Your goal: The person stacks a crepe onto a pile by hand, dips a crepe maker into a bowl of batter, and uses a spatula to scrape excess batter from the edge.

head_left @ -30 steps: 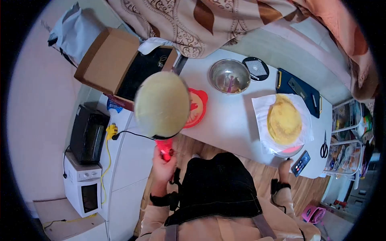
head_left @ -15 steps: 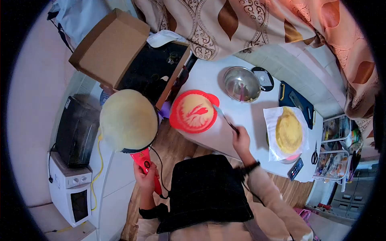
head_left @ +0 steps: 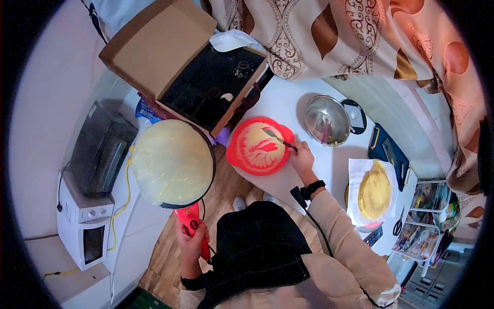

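My left hand [head_left: 191, 241] is wrapped around the red handle of an electric crepe maker [head_left: 188, 213]. A pale, thin crepe [head_left: 172, 162] covers its round plate, which is held up at the left. My right hand [head_left: 303, 162] grips a small spatula [head_left: 280, 139] by its dark handle. The spatula's blade is over a shallow red dish [head_left: 234, 149], right at the pale batter [head_left: 257, 135] inside. Streaks of red dish bottom show through the batter. To the right, a stack of yellow crepes [head_left: 374, 193] lies on white paper [head_left: 355, 177].
A steel bowl [head_left: 314, 110] and a black grater-like disc [head_left: 354, 116] stand behind the dish. An open cardboard box [head_left: 154, 46] is at the back left, above a white microwave [head_left: 77, 242]. Scissors [head_left: 398, 224] and a phone [head_left: 374, 237] lie near the right edge.
My right hand has moved left and forward, bringing the spatula blade from the dish's right rim in over the batter. The crepe looks more set, and the head view has shifted.
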Motion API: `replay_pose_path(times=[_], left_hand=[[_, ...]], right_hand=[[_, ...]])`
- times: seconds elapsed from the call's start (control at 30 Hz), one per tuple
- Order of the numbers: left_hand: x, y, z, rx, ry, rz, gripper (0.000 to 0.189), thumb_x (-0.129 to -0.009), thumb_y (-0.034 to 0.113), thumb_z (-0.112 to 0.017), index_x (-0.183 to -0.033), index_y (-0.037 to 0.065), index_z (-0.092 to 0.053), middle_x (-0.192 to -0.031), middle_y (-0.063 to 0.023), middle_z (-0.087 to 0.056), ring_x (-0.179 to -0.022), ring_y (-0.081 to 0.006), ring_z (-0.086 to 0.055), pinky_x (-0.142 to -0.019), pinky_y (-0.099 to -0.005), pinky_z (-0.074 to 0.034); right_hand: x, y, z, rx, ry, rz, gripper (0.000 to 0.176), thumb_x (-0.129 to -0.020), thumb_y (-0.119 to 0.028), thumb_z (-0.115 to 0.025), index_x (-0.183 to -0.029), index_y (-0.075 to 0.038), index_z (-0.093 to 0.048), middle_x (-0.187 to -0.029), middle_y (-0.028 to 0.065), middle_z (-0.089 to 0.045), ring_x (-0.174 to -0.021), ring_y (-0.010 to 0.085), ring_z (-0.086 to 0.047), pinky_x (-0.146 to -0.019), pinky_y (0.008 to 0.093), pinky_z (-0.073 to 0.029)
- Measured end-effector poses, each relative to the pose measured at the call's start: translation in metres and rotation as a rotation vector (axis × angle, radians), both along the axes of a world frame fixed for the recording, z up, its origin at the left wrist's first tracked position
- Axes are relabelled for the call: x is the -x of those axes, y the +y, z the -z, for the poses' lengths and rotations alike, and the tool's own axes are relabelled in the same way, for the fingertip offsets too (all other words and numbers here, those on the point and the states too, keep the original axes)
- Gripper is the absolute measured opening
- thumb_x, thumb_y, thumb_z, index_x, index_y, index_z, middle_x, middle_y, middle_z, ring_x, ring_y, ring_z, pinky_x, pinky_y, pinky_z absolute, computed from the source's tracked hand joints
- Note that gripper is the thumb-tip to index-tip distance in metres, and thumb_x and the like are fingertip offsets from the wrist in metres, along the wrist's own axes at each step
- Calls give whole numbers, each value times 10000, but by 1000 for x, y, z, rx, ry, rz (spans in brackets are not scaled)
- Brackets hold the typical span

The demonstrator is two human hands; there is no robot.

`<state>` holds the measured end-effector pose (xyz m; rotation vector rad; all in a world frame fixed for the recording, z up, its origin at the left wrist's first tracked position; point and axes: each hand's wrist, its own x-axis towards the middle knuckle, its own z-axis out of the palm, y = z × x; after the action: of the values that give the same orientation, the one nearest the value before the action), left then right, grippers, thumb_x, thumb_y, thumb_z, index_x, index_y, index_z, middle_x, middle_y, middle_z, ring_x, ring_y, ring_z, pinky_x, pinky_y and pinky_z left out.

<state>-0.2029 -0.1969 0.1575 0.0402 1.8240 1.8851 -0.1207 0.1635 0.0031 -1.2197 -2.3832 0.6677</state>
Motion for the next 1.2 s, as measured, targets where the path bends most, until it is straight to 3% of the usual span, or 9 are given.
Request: replay_pose_path(times=[0.2, 0.33, 0.43, 0.5, 0.6, 0.67, 0.8, 0.87, 1.2], left_hand=[[-6, 2, 2, 10, -63, -60, 288, -774, -59, -506, -1018, 43, -392, -730, -69, -512, -518, -127, -506, -436, -238, -426], [-6, 3, 1, -38, -82, -52, 281, -777, -56, -503, -1014, 45, -392, -715, -61, -506, -525, -128, -512, -437, -239, -423], [-5, 3, 6, 47, -76, -84, 268, -784, -42, -503, -1008, 51, -389, -704, -59, -506, -512, -130, -510, -433, -244, -420], [-2, 6, 13, -26, -130, -55, 256, -793, -25, -502, -1007, 57, -386, -673, -54, -506, -495, -131, -504, -430, -248, -420], [7, 24, 5, -7, -73, 20, 254, -773, 3, -528, -990, 76, -419, -669, -45, -495, -475, -135, -485, -407, -256, -411], [9, 31, 17, -14, -87, 3, 235, -775, 21, -533, -973, 77, -419, -657, -41, -490, -477, -141, -491, -407, -258, -415], [15, 66, 7, -208, -170, 171, 277, -783, 10, -519, -1028, 77, -410, -660, -41, -497, -478, -140, -493, -405, -257, -412], [16, 87, -8, -276, -163, 247, 305, -787, 2, -513, -1063, 76, -404, -662, -41, -500, -478, -139, -493, -405, -257, -411], [10, 135, -53, -296, -179, 443, 378, -809, 41, -521, -1151, 62, -362, -658, -34, -506, -460, -117, -477, -404, -240, -400]], right_hand=[[3, -18, -7, 145, -153, -92, 174, -728, -189, -602, -896, -149, -619, -988, 56, -478, -832, 265, -562, -663, 372, -471], [-1, -26, -2, 159, -178, -172, 184, -730, -183, -600, -909, -145, -619, -970, 65, -487, -824, 271, -557, -688, 371, -472], [-9, -30, 3, 183, -66, -250, 171, -733, -155, -608, -900, -121, -619, -951, 83, -497, -813, 277, -555, -696, 375, -472], [-16, -29, 1, 299, 169, -289, 172, -720, -89, -627, -891, -74, -612, -911, 93, -501, -796, 261, -557, -721, 352, -470], [-26, -22, -45, 433, 318, -317, 184, -703, -30, -646, -882, -44, -605, -872, 84, -494, -777, 215, -534, -704, 304, -446], [-29, -22, -99, 377, 376, -392, 184, -690, 8, -648, -862, -35, -602, -832, 68, -481, -759, 173, -495, -668, 263, -411], [-20, -38, -200, 294, 381, -459, 169, -685, 18, -648, -840, -31, -603, -801, 69, -476, -752, 171, -474, -630, 255, -391], [-12, -44, -223, 199, 403, -562, 167, -675, 29, -646, -828, -21, -601, -784, 71, -470, -745, 182, -473, -625, 258, -395], [-5, -53, -260, 28, 344, -544, 163, -682, 14, -644, -834, -17, -596, -801, 93, -487, -711, 223, -522, -617, 282, -433]])
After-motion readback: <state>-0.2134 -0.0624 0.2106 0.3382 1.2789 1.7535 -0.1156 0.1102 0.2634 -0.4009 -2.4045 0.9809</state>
